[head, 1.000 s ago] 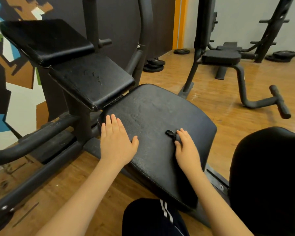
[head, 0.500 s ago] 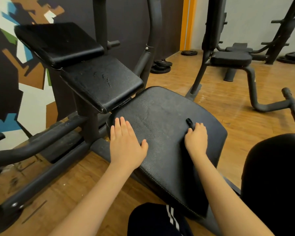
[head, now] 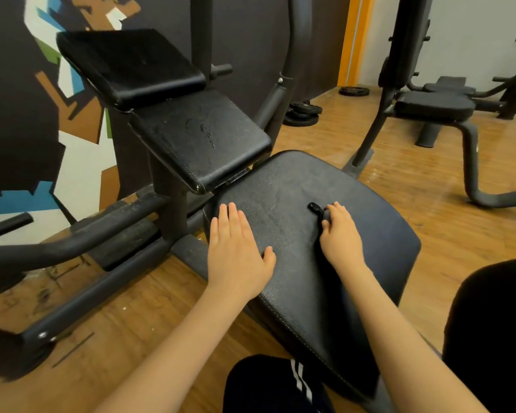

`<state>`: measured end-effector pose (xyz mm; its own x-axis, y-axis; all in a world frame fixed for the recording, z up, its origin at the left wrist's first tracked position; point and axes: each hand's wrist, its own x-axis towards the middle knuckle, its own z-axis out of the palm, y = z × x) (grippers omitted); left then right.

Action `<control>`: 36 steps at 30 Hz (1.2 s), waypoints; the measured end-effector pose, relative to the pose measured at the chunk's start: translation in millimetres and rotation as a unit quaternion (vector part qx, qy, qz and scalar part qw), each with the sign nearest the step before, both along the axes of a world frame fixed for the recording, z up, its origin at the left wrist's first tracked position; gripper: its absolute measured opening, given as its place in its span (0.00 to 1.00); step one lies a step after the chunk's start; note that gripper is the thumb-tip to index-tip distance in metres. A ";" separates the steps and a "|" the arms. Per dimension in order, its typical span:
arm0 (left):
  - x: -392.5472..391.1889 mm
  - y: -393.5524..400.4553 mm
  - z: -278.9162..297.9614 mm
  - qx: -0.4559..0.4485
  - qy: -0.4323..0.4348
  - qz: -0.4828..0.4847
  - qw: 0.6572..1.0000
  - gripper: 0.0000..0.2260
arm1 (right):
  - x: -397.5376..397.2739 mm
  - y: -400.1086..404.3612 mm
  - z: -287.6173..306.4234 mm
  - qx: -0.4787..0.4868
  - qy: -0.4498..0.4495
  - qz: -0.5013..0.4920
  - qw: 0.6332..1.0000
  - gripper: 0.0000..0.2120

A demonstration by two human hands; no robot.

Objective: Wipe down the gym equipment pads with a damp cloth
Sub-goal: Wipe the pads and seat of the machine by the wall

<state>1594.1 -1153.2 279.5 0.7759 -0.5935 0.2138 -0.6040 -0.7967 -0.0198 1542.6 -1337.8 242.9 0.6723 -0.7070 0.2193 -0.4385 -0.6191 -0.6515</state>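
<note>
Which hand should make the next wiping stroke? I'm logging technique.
Probably the right hand: it grips the dark cloth mid-way across the large black vinyl seat pad. The left hand rests flat and bare at the edge.

Weight plates (head: pixel 303 114) lie stacked on the wooden floor (head: pixel 429 186) near the dark wall – another plate (head: pixel 354 91) lies flat farther back by an orange door frame (head: pixel 352 40). A painted mural (head: pixel 81 93) of blue, brown, green and white shapes covers the wall on the left.

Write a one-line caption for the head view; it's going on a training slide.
Left hand flat on the large black vinyl seat pad, right hand holding a small dark cloth against it.
</note>
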 end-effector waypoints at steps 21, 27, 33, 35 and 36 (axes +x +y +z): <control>0.5 0.1 -1.3 -0.032 0.003 0.003 0.999 0.38 | 77.7 3.7 31.7 -0.085 -0.005 0.129 0.988 0.22; 0.6 -0.3 -1.0 -0.035 0.006 0.002 0.999 0.38 | 45.9 -1.8 18.9 -0.103 -0.037 0.197 0.974 0.22; 0.5 -0.3 -1.8 -0.044 0.007 0.003 0.999 0.38 | 96.1 -23.6 38.4 -0.069 -0.003 0.103 0.992 0.22; 0.9 -0.6 -2.7 -0.046 0.006 0.004 0.999 0.38 | 98.0 -8.5 37.0 -0.076 -0.011 0.128 0.989 0.22; 1.0 -0.7 -3.1 -0.047 0.005 0.006 0.999 0.38 | 94.1 1.3 33.9 -0.088 -0.020 0.157 0.983 0.22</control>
<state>1595.2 -1153.9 276.4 0.7847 -0.5625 0.2605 -0.5949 -0.8015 0.0614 1636.7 -1336.5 276.7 0.8403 -0.4138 0.3503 -0.1833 -0.8249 -0.5348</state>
